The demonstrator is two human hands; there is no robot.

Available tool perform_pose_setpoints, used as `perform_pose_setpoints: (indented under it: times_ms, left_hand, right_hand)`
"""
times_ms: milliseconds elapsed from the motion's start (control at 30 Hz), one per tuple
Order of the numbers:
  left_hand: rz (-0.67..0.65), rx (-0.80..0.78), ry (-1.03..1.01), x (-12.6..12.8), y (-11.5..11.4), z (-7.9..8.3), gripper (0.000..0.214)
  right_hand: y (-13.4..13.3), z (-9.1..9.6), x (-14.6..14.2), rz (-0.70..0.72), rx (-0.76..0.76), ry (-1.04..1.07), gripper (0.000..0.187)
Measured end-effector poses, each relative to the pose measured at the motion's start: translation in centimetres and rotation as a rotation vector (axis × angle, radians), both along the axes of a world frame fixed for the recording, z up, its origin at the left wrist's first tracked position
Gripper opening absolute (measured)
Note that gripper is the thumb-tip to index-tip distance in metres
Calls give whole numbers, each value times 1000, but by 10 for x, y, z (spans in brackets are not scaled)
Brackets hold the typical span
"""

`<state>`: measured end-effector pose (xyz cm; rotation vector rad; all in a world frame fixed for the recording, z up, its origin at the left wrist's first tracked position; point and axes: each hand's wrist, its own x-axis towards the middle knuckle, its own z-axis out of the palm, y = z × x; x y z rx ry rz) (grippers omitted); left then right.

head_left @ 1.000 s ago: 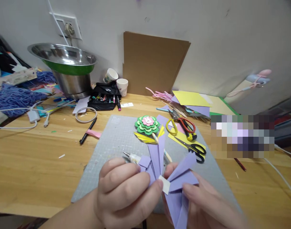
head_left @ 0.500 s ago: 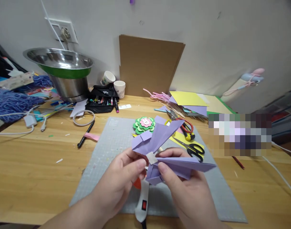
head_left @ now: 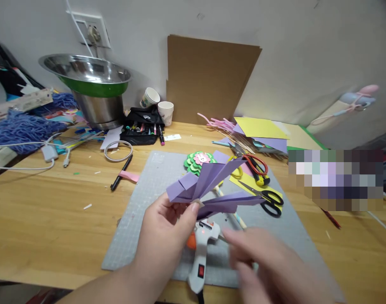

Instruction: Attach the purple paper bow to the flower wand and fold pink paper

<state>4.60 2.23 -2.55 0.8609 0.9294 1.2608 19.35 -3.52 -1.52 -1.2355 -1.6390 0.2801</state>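
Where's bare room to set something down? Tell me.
Wooden desk left of the grey mat, nearer than the black pen, bar one white scrap; the mat's far left, beside the green flower. Crowded: its middle, around the glue gun and left hand; its right, with scissors.

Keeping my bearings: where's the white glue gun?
Head view, low centre: the glue gun is on the grey mat, between the left hand and right hand.

The folded paper (head_left: 208,177) I hold mid-frame is lilac. Below it, my glue gun (head_left: 199,252) is white, its trigger (head_left: 191,242) orange, its switch (head_left: 201,270) red. The mat (head_left: 148,181) is grey with a pale grid, the layered flower (head_left: 193,164) green with a pink centre (head_left: 200,158), the stick (head_left: 239,220) right of centre striped in yellow, blue and white.
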Motion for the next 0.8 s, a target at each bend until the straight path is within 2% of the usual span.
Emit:
perform_pose_setpoints:
  times_ms: [67, 133, 433, 800]
  left_hand:
    - [35, 40, 37, 0, -1, -1, 13]
    - [49, 68, 72, 1, -1, -1, 16]
    - [65, 78, 189, 2, -3, 5, 14]
    - [101, 67, 202, 3, -2, 4, 14]
  right_hand:
    - [2, 3, -8, 111, -61, -83, 48]
    - [6, 3, -15, 142, -83, -103, 53]
    - [11, 2, -20, 175, -121, -96, 49]
    - [12, -4, -20, 185, -42, -229, 54]
